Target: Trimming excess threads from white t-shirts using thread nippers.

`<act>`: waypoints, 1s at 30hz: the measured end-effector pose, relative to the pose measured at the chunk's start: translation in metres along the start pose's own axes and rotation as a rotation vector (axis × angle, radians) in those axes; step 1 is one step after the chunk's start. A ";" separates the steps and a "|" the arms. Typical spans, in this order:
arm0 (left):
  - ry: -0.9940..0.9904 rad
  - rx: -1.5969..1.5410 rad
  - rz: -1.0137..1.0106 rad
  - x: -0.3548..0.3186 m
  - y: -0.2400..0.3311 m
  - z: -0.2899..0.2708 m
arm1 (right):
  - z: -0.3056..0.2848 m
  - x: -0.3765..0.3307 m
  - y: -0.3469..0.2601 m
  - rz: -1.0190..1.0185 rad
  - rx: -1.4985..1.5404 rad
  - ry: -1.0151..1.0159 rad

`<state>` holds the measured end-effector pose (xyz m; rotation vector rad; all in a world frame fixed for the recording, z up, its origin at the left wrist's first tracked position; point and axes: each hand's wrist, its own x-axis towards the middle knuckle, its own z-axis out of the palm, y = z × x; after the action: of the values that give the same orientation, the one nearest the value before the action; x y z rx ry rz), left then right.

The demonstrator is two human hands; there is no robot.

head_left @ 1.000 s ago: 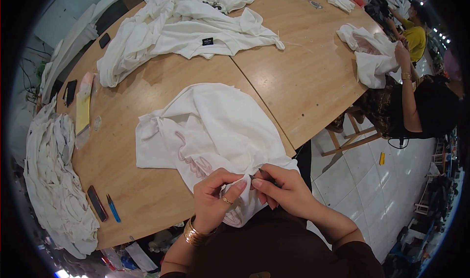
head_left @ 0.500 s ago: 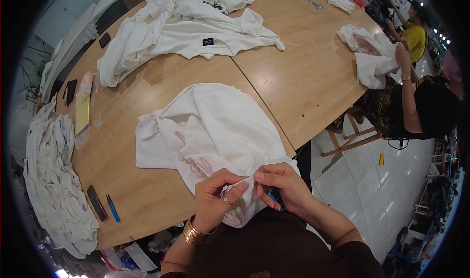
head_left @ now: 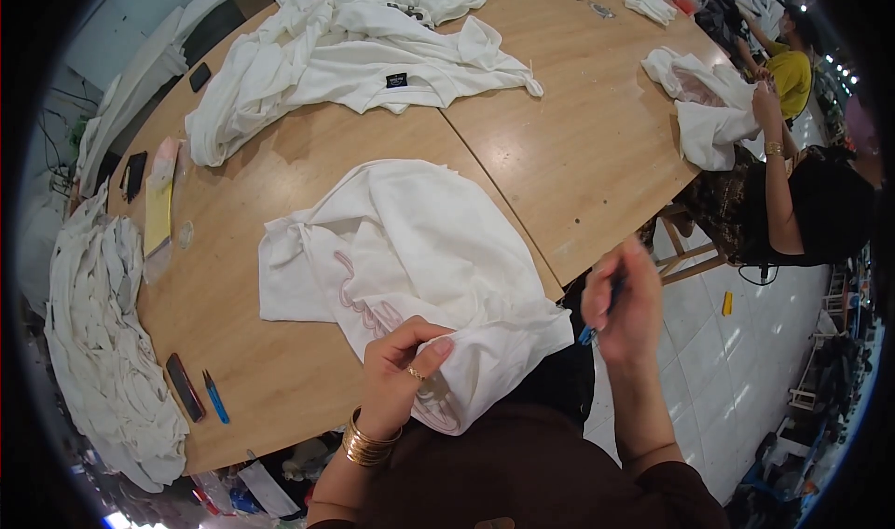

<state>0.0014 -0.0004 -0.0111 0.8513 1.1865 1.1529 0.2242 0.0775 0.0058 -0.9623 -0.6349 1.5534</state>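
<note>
A white garment [head_left: 438,221] with pink loopy stitching lies crumpled at the near edge of the table, its front part hanging over my lap. My left hand [head_left: 403,366] is closed on its cloth, thumb and forefinger pinching a fold beside the stitching. To the right of the garment, off the table's edge, my right hand [head_left: 626,301] is raised and blurred. Its fingers curl around a small blue tool [head_left: 586,334], mostly hidden in the palm. No cloth touches that hand.
White garments [head_left: 317,72] are heaped at the far side of the wooden table [head_left: 214,277]; another pile [head_left: 103,343] hangs over its left edge. A blue tweezer-like tool [head_left: 215,397], a dark slim case [head_left: 185,386] and a yellow pad [head_left: 158,212] lie left. A co-worker [head_left: 811,203] handles white cloth at right.
My right hand has let go of the cloth and swung up and right, away from my left hand. The left hand keeps its pinch and has shifted slightly left.
</note>
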 end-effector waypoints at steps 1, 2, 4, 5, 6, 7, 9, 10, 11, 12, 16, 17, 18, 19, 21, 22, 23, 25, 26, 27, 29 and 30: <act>-0.001 0.001 0.000 0.000 0.000 0.000 | -0.003 0.002 -0.005 -0.061 0.004 0.025; 0.006 -0.001 0.006 0.001 -0.001 -0.001 | -0.003 0.004 -0.010 -0.061 0.005 0.025; 0.011 -0.003 0.012 0.001 -0.002 -0.001 | -0.001 0.006 -0.019 -0.231 -0.125 0.081; 0.009 0.005 0.016 0.001 -0.002 -0.002 | 0.001 0.005 -0.020 -0.245 -0.264 0.121; 0.007 0.013 0.021 0.002 -0.003 -0.002 | 0.002 0.003 -0.017 -0.246 -0.264 0.121; 0.006 0.014 0.021 0.002 -0.003 -0.002 | 0.003 0.000 -0.010 -0.204 -0.455 -0.014; 0.002 0.043 0.029 0.003 -0.002 -0.001 | 0.011 -0.005 0.001 -0.139 -0.716 -0.240; 0.002 0.044 0.030 0.003 0.000 -0.001 | 0.018 -0.008 0.006 -0.117 -0.787 -0.330; -0.015 0.055 0.024 0.003 0.002 0.002 | 0.024 -0.011 0.011 -0.120 -0.785 -0.325; -0.032 0.066 0.019 0.003 0.004 0.004 | 0.030 -0.015 0.015 -0.043 -0.739 -0.381; -0.091 0.161 0.030 0.006 0.004 0.004 | 0.027 -0.013 0.033 -0.036 -0.736 -0.426; -0.098 0.175 0.011 0.007 0.002 0.003 | 0.024 -0.011 0.033 -0.027 -0.677 -0.411; -0.106 0.189 -0.007 0.008 0.000 0.002 | 0.023 -0.009 0.030 -0.031 -0.677 -0.410; -0.108 0.189 -0.004 0.009 -0.003 0.001 | 0.022 -0.006 0.026 0.012 -0.540 -0.322; -0.078 0.159 -0.033 0.012 -0.006 -0.001 | 0.016 0.001 0.017 0.073 -0.350 -0.202; -0.083 0.158 -0.033 0.013 -0.006 -0.002 | 0.009 0.004 0.013 0.078 -0.299 -0.215; -0.085 0.155 -0.044 0.015 -0.007 -0.002 | 0.005 0.006 0.009 0.100 -0.201 -0.168; -0.090 0.152 -0.058 0.016 -0.007 -0.003 | -0.005 0.012 0.003 0.092 -0.083 -0.109; -0.086 0.141 -0.070 0.017 -0.007 -0.003 | -0.009 0.013 -0.003 0.092 -0.083 -0.105; -0.083 0.131 -0.083 0.017 -0.007 -0.003 | -0.012 0.013 -0.011 0.094 -0.005 -0.061; -0.105 0.130 -0.087 0.019 -0.004 -0.003 | -0.028 0.015 -0.024 0.066 0.091 -0.106; -0.118 0.132 -0.090 0.020 -0.003 -0.003 | -0.037 0.016 -0.031 0.063 0.091 -0.101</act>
<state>-0.0016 0.0183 -0.0199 0.9430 1.2006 0.9474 0.2718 0.0954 0.0088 -0.8469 -0.6040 1.6808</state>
